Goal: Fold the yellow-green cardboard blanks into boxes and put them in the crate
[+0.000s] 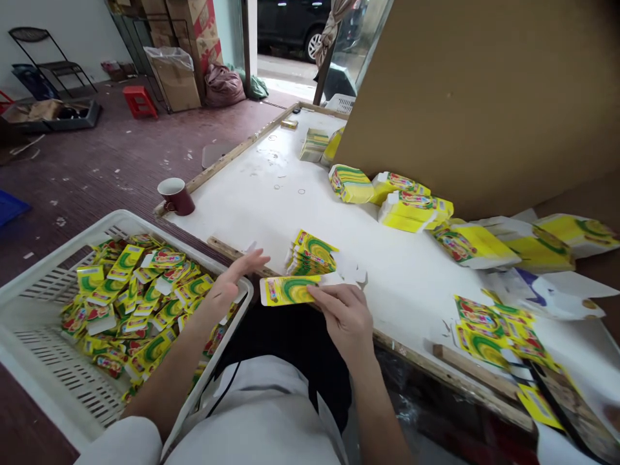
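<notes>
My right hand [343, 315] pinches the right end of a flat yellow and green printed carton [287, 290], held level above my lap at the table's front edge. Just left of the carton, my left hand [237, 279] has its fingers stretched out and holds nothing. It is over the rim of a white plastic basket [62, 240], which contains many small yellow cartons [150, 290]. Behind the held carton, a small fanned stack of similar cartons [312, 252] rests on the white table [252, 200].
A maroon mug [176, 196] stands at the table's left corner. Bundles of yellow cartons [416, 208] line the back beneath a large cardboard sheet [475, 103]. Loose printed sheets [498, 329] and a wooden strip [475, 371] lie at right. A red stool [139, 102] stands on the floor.
</notes>
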`<state>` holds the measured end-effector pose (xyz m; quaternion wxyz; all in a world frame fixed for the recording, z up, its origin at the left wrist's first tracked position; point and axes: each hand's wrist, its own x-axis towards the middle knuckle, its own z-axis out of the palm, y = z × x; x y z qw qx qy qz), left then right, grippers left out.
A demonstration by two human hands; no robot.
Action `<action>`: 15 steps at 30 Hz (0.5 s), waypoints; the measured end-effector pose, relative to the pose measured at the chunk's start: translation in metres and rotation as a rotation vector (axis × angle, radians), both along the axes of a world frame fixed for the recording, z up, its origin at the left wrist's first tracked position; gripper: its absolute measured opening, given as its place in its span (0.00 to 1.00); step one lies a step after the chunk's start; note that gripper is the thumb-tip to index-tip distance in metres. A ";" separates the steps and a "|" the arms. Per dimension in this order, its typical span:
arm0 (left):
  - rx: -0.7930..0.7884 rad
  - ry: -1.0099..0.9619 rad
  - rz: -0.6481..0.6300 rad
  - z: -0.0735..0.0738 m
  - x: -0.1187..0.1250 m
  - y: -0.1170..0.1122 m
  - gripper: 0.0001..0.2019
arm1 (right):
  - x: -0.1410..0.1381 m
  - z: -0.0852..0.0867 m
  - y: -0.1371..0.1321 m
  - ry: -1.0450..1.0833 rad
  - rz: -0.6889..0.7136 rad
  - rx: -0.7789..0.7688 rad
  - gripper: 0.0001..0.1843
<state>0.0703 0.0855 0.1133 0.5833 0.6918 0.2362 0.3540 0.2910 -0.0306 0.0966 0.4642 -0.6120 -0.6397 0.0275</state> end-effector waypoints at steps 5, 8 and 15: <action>0.238 0.431 -0.097 0.005 0.013 -0.013 0.50 | -0.019 -0.004 -0.004 -0.154 0.165 0.003 0.22; 0.248 0.510 -0.044 -0.008 0.028 -0.026 0.34 | -0.033 -0.009 -0.002 0.117 -0.013 0.085 0.36; 0.558 0.416 -0.051 -0.030 0.031 -0.045 0.39 | -0.041 -0.033 0.008 0.865 0.436 -0.433 0.33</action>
